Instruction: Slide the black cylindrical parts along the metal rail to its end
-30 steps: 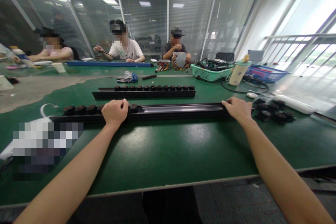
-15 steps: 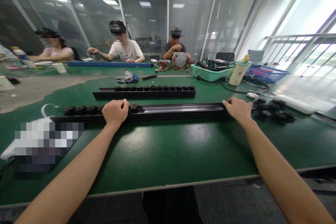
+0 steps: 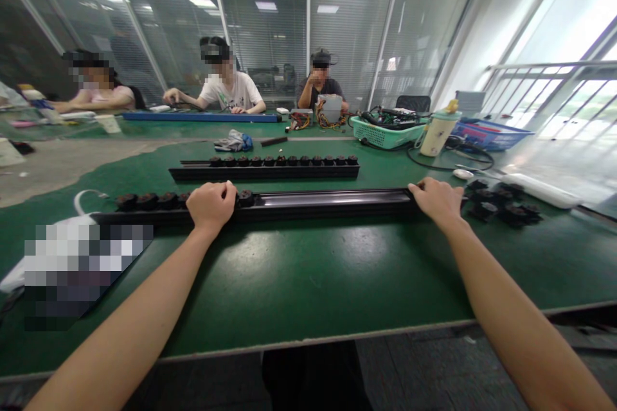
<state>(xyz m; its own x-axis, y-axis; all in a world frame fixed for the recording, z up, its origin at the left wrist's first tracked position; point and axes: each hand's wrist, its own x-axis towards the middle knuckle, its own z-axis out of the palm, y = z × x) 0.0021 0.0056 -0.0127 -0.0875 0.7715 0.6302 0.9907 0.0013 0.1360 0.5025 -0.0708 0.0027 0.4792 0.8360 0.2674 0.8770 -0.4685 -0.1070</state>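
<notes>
A long black rail (image 3: 332, 212) lies crosswise on the green table in front of me. Round black pieces (image 3: 168, 200) sit in a row along its left part, and one more (image 3: 246, 198) is just right of my left hand. The right part shows a bare shiny channel. My left hand (image 3: 211, 205) is closed over the rail among these pieces; its fingertips are hidden on the far side. At the right end, my right hand (image 3: 438, 200) grips the rail, thumb on its edge, the other fingers curled out of sight. Loose black pieces (image 3: 504, 202) lie heaped beside it.
A second black rail (image 3: 265, 172) full of round pieces lies behind. Farther back are gloves (image 3: 234, 141), a green basket (image 3: 390, 136), a bottle (image 3: 438, 133) and a blue basket (image 3: 496, 135). A pixelated object (image 3: 91, 270) lies at left. Several people sit across the table.
Both my hands and the rail stay where they were. Across the table, the person at the centre right has raised a hand toward the face.
</notes>
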